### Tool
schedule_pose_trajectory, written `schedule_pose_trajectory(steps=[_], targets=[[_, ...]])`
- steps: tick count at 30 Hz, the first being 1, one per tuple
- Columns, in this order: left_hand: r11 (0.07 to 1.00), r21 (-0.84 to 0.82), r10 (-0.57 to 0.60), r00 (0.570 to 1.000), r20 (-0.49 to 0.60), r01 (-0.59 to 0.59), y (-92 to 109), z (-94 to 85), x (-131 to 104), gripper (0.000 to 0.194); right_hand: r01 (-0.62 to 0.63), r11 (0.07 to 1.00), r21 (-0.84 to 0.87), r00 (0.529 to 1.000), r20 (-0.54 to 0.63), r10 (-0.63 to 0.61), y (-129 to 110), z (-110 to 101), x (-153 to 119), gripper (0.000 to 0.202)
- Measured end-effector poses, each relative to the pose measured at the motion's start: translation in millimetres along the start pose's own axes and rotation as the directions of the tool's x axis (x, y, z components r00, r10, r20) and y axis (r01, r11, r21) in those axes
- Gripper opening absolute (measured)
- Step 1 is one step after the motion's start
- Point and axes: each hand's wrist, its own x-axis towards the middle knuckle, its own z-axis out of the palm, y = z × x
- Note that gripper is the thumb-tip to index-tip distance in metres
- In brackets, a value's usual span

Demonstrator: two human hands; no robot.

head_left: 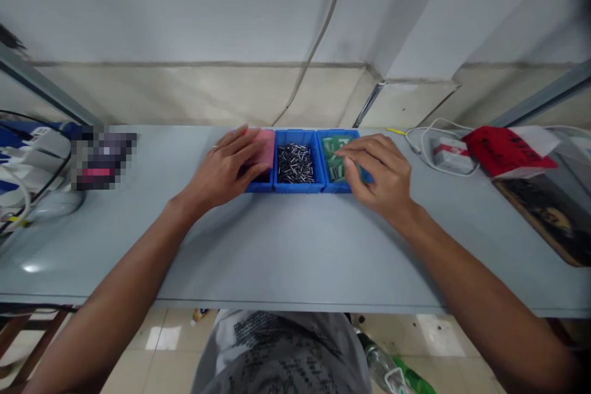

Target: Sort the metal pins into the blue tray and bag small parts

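Three small blue bins stand side by side on the table. My left hand (228, 163) lies with stretched, slightly parted fingers over the left bin, touching a flat pink piece (264, 146) there; part of that bin is hidden beneath it. The middle bin (299, 188) holds a heap of small, thin, dark metal pins (295, 164). Over the right bin (339, 188), my right hand (381, 169) has thumb and fingertips brought together in a pinch; whatever is between them is too small to make out. Green-and-clear small pieces (335, 148) lie inside that bin.
White adapters (46, 151), cables and a grey mouse (58, 204) crowd the table's left side. To the right lie a white cable, a small white box (452, 155), a red packet (503, 151) and a dark board (549, 215). A wall (207, 95) rises behind the table.
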Motion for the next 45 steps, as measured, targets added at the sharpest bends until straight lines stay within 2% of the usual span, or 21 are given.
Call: schedule_pose_trajectory(steps=[2, 5, 8, 11, 14, 17, 19, 21, 24, 33, 38, 40, 41, 43, 44, 45], targets=[[0.995, 0.067, 0.081, 0.99, -0.117, -0.074, 6, -6.0, 1, 0.044, 0.063, 0.998, -0.026, 0.997, -0.036, -0.064, -2, -3, 1, 0.021], [0.968, 0.158, 0.229, 0.94, -0.253, -0.193, 21, -12.2, 1, 0.031, 0.137, 0.988, -0.074, 0.987, -0.069, -0.142, -9, -6, 4, 0.022], [0.935, 0.194, 0.341, 0.906, -0.252, -0.298, 34, -12.1, -1, 0.021, 0.178, 0.978, -0.106, 0.982, -0.046, -0.184, -15, -7, 6, 0.019], [0.915, 0.216, 0.387, 0.894, -0.225, -0.341, 40, -9.9, -1, 0.021, 0.16, 0.981, -0.107, 0.987, 0.026, -0.158, -17, -5, 5, 0.014], [0.943, 0.182, 0.308, 0.939, -0.151, -0.28, 39, -8.5, 2, 0.032, 0.147, 0.986, -0.084, 0.984, 0.114, -0.137, -16, -3, 2, 0.012], [0.989, 0.141, 0.042, 0.997, -0.059, -0.034, 36, -5.6, 3, 0.043, 0.144, 0.988, -0.051, 0.977, 0.166, -0.134, -15, -1, 1, 0.01], [0.984, 0.107, -0.137, 0.99, -0.044, 0.141, 33, -2.1, 2, 0.037, 0.124, 0.992, -0.032, 0.976, 0.187, -0.116, -15, 1, 0, 0.01], [0.969, 0.064, -0.235, 0.97, -0.061, 0.239, 30, 1.7, 0, 0.034, 0.104, 0.994, -0.017, 0.975, 0.199, -0.099, -16, 2, 0, 0.01], [0.959, 0.025, -0.278, 0.955, -0.104, 0.282, 26, 5.1, -2, 0.034, 0.099, 0.995, 0.004, 0.974, 0.204, -0.098, -18, 4, -1, 0.011], [0.971, -0.029, -0.239, 0.958, -0.16, 0.237, 24, 8.7, 0, 0.029, 0.096, 0.995, 0.018, 0.975, 0.198, -0.098, -17, 6, 0, 0.01], [0.961, -0.037, -0.277, 0.946, -0.169, 0.275, 24, 1.5, 2, 0.033, 0.086, 0.995, 0.044, 0.976, 0.199, -0.093, -16, 6, -5, 0.011], [0.937, -0.105, -0.348, 0.916, -0.202, 0.332, 22, -3.3, 3, 0.034, 0.08, 0.995, 0.055, 0.978, 0.191, -0.089, -18, 6, -3, 0.011], [0.905, -0.192, -0.417, 0.881, -0.224, 0.379, 20, -4.4, 3, 0.034, 0.074, 0.995, 0.064, 0.979, 0.186, -0.085, -19, 6, 1, 0.012], [0.783, -0.419, -0.585, 0.772, -0.247, 0.459, 11, -2.1, 4, 0.033, 0.057, 0.995, 0.083, 0.977, 0.201, -0.073, -26, 11, 16, 0.018], [0.686, -0.55, -0.674, 0.701, -0.233, 0.476, 5, 1.5, 3, 0.032, 0.041, 0.994, 0.102, 0.968, 0.241, -0.064, -30, 15, 27, 0.024], [0.625, -0.613, -0.726, 0.65, -0.227, 0.484, -2, 6.4, 3, 0.033, 0.031, 0.994, 0.104, 0.948, 0.311, -0.063, -35, 21, 40, 0.029]])
